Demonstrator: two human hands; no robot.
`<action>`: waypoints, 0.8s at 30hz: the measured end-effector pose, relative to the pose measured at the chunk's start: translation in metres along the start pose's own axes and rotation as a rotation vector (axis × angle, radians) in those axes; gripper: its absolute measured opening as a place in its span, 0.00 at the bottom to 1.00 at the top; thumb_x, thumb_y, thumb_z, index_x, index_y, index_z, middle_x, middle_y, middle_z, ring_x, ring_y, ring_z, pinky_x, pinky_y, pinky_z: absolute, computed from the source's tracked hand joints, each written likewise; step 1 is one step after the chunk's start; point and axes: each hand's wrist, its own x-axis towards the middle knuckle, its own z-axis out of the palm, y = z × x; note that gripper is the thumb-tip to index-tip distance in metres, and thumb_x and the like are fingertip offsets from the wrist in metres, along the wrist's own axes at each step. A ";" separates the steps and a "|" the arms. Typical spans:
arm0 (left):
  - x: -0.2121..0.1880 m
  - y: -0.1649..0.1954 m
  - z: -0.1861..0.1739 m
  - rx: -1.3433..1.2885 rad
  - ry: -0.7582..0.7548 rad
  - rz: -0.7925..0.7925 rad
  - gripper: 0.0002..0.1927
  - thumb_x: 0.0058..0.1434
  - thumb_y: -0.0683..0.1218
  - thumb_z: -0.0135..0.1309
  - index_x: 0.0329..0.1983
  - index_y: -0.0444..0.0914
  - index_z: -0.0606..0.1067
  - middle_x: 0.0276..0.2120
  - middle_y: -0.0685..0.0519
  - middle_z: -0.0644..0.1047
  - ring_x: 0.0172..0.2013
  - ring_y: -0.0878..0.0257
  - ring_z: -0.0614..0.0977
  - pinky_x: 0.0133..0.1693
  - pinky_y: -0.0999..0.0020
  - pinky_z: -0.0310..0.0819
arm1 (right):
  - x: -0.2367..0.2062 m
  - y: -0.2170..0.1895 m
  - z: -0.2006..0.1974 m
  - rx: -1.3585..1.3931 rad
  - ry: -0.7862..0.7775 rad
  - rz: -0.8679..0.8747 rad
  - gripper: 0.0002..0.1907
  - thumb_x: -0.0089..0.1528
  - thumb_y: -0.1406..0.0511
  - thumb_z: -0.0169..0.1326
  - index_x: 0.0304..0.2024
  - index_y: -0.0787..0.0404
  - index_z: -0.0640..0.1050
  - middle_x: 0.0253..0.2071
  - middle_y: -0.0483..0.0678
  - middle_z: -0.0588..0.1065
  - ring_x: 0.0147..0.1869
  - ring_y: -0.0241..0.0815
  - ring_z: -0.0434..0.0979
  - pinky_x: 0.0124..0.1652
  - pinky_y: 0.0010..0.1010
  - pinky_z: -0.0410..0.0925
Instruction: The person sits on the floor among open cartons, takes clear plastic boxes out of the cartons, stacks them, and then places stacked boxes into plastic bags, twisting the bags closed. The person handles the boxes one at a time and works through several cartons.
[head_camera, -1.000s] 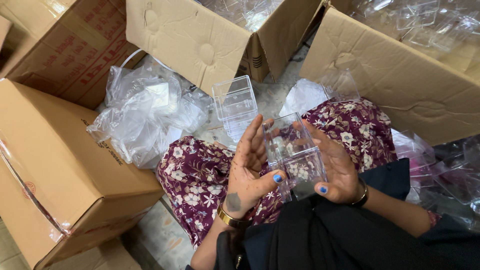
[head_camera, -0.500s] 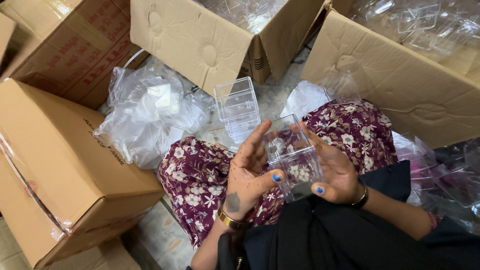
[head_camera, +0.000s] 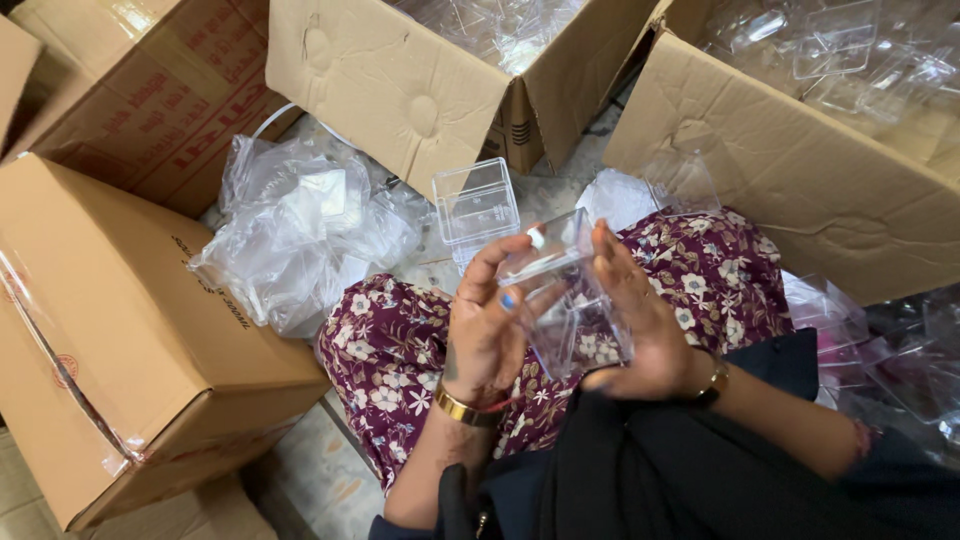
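Clear box (head_camera: 565, 300) sat between both our hands over the lap, at about the centre of the head view. The left hand (head_camera: 485, 335) was clamped on its 9 o'clock side, fingers curled over the upper edge with the thumb lower down. The right hand (head_camera: 640, 320) was pressed flat against the 3 o'clock side, fingers reaching up past the top rim. Both hands were closed on the box, neither free.

Handling, as we judged it: thin transparent plastic, so very light, stiff at the corners but likely to flex or crack on the flat walls if squeezed. The smooth faces looked slippery. Best hold seemed to be at the edges and corners, palms on opposite walls, light pressure only.

Surroundings: a second clear box (head_camera: 477, 205), open side up, stood on the floor at 12 o'clock from the hands, just beyond the knees. A crumpled plastic bag (head_camera: 300, 235) lay at 10 o'clock. A closed carton (head_camera: 120, 350) sat at 9 o'clock. An open carton (head_camera: 400, 80) was at 12 o'clock, and another open carton (head_camera: 800, 190) at 2 o'clock, holding more clear plastic pieces. We could not tell whether the held box had a lid fitted.
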 end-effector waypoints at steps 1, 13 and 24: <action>0.002 -0.002 -0.002 -0.033 0.039 -0.008 0.30 0.65 0.46 0.63 0.67 0.35 0.66 0.69 0.41 0.64 0.64 0.47 0.72 0.64 0.45 0.69 | 0.004 0.001 0.003 -0.086 0.019 -0.041 0.55 0.55 0.50 0.66 0.76 0.58 0.53 0.78 0.62 0.51 0.85 0.61 0.43 0.79 0.53 0.41; -0.008 -0.022 -0.014 0.336 0.167 0.177 0.42 0.66 0.61 0.59 0.74 0.36 0.58 0.67 0.42 0.66 0.67 0.51 0.69 0.66 0.53 0.66 | 0.003 0.001 0.009 0.081 0.064 0.265 0.49 0.56 0.61 0.71 0.71 0.66 0.57 0.67 0.57 0.71 0.71 0.47 0.73 0.68 0.37 0.68; -0.023 -0.019 -0.004 0.484 0.186 0.236 0.51 0.59 0.65 0.64 0.74 0.34 0.56 0.65 0.44 0.68 0.64 0.54 0.73 0.64 0.54 0.70 | 0.006 -0.017 0.005 0.536 0.099 0.334 0.41 0.59 0.61 0.69 0.67 0.66 0.61 0.67 0.55 0.69 0.72 0.44 0.69 0.70 0.38 0.64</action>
